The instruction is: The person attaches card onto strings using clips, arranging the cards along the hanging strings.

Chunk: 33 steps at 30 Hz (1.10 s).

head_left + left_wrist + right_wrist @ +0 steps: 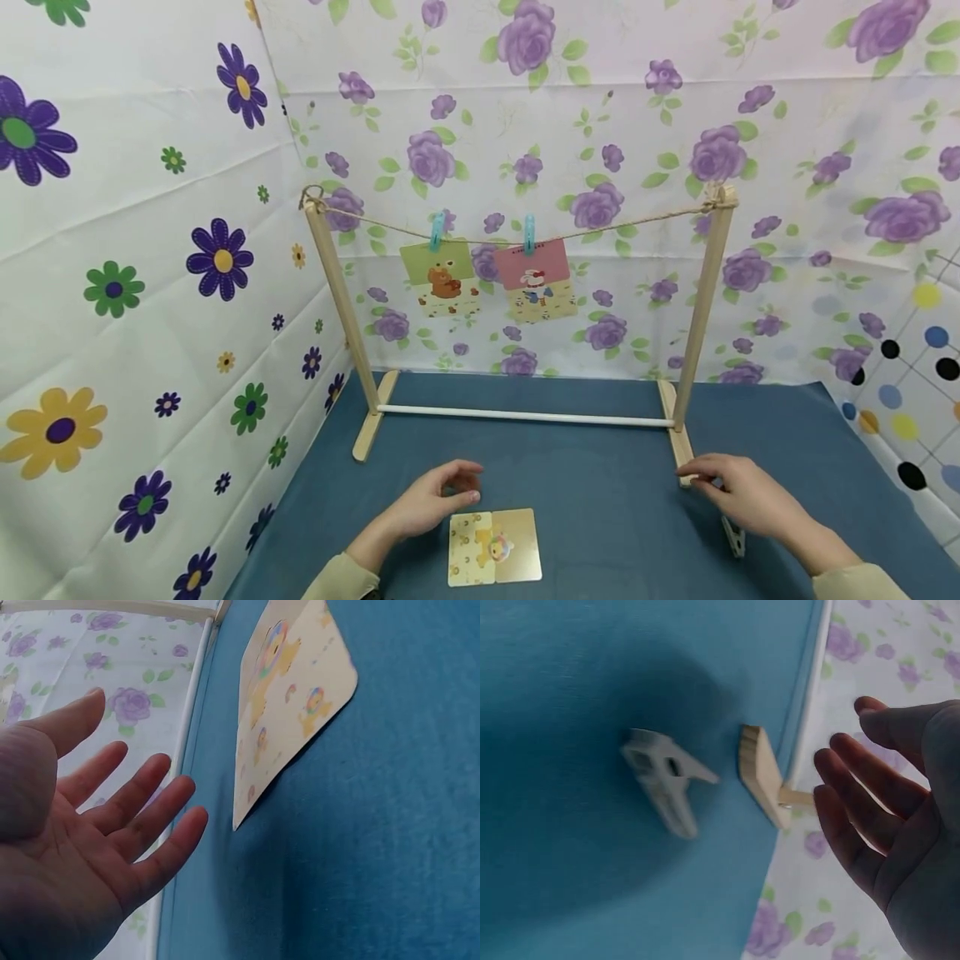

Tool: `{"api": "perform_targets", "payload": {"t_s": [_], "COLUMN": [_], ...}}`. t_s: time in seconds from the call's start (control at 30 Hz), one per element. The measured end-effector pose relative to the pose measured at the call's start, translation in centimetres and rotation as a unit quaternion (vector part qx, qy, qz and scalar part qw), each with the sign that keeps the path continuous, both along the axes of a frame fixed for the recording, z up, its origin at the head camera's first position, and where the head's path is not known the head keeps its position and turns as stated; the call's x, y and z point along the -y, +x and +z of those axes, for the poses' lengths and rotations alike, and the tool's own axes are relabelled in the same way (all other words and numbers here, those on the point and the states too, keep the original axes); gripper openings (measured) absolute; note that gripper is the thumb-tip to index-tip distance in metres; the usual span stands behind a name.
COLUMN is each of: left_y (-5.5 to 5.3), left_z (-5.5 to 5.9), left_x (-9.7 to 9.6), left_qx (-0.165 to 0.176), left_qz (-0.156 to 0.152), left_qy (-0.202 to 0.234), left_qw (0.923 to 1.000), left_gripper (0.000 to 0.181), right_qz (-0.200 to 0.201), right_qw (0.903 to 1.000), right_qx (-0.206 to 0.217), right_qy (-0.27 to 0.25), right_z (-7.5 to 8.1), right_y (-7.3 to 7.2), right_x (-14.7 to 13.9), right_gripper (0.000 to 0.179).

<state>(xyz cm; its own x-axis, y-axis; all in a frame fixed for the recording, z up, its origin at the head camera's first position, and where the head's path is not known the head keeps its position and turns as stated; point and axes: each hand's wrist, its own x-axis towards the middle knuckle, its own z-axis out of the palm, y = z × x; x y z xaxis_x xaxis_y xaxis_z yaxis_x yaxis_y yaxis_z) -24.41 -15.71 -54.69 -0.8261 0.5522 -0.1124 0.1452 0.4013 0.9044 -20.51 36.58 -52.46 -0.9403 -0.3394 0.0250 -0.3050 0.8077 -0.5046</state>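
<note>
We are seeing a purple-rose cloth backdrop [637,125] spanning the top of the frame, with a blue tabletop [570,492] stretching across the lower part. A wooden stand [699,317] is rising through the middle, a white rod [525,414] joining its feet and a twine line [645,220] sagging between its post tops. At lower right we are watching the right hand [750,493], its thumb and loosely bent fingers standing apart around open space; in the head view its fingertips are overlapping the front end of the stand's right foot, though we cannot tell whether they are touching. At lower centre-left the left hand [429,500] is hovering, its fingers relaxed and well spread in the left wrist view. A yellow bear card [495,547] is lying at the bottom centre, just below and right of the left fingertips, clearly apart from them. Near the frame's centre a green card [442,283] and a pink card [536,287] are hanging under two blue pegs [529,234]. A pale clip [734,540] is resting at lower right, partly hidden beneath the right hand; in the right wrist view it is lying left of those fingers, apart from them.
</note>
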Motion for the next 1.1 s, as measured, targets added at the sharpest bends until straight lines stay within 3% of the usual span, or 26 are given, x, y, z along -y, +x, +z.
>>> {"api": "perform_targets", "payload": {"t_s": [0.13, 0.4, 0.63, 0.9, 1.1], "left_y": [0.6, 1.3, 1.7, 2.1, 2.4], "left_z": [0.0, -0.2, -0.1, -0.2, -0.2], "left_x": [-0.2, -0.5, -0.9, -1.7, -2.0], "left_qx": [-0.016, -0.082, -0.107, -0.158, -0.172], "left_qz": [-0.017, -0.061, -0.068, -0.097, -0.107], "left_qy": [-0.026, -0.083, -0.110, -0.169, -0.200], "left_qw": [0.9994, 0.9913, 0.9858, 0.9679, 0.9586], "left_gripper": [0.047, 0.054, 0.059, 0.068, 0.070], "right_qz": [-0.013, -0.108, -0.130, -0.176, -0.191], "right_qw": [0.9994, 0.9901, 0.9845, 0.9665, 0.9614], "right_qx": [0.030, 0.090, 0.109, 0.167, 0.174], "right_qy": [0.002, 0.009, 0.044, 0.083, 0.096], "right_z": [-0.9, -1.7, -2.2, -2.1, -2.3], "right_y": [0.6, 1.2, 1.5, 2.2, 2.5], "right_x": [-0.7, -2.2, -3.1, -3.5, -3.5], "right_gripper": [0.023, 0.025, 0.031, 0.060, 0.069]}}
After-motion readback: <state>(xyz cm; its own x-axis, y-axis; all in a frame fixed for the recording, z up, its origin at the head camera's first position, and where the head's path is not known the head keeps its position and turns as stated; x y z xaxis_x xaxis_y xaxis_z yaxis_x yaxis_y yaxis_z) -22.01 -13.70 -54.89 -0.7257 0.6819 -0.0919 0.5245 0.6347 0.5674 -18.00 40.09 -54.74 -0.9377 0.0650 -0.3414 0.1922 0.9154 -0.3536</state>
